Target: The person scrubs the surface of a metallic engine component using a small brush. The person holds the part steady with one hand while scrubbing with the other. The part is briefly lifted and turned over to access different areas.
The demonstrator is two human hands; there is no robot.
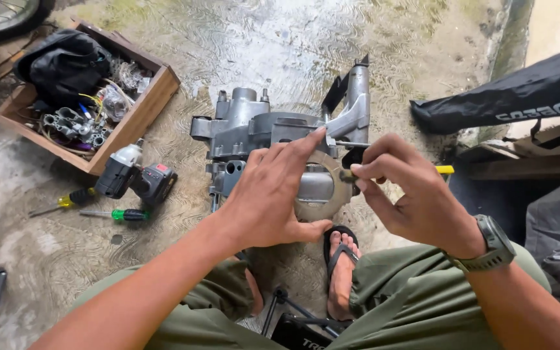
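A grey metal engine case (pixel 254 123) lies on the wet concrete floor in front of me. My left hand (pixel 273 194) rests flat on its round opening, index finger stretched toward the upper right edge. My right hand (pixel 403 188) pinches a tool with a yellow handle (pixel 444 170), its tip set against the right side of the case beside a thin metal shaft (pixel 351 144). A grey watch (pixel 492 246) sits on my right wrist. My foot in a black sandal (pixel 341 259) is just below the case.
A wooden box (pixel 144 110) of parts, wires and a black bag stands at the upper left. A cordless driver (pixel 134 176) and two screwdrivers, yellow-handled (pixel 66 201) and green-handled (pixel 121 214), lie left of the case. A black bag (pixel 520 97) and wood planks sit at the right.
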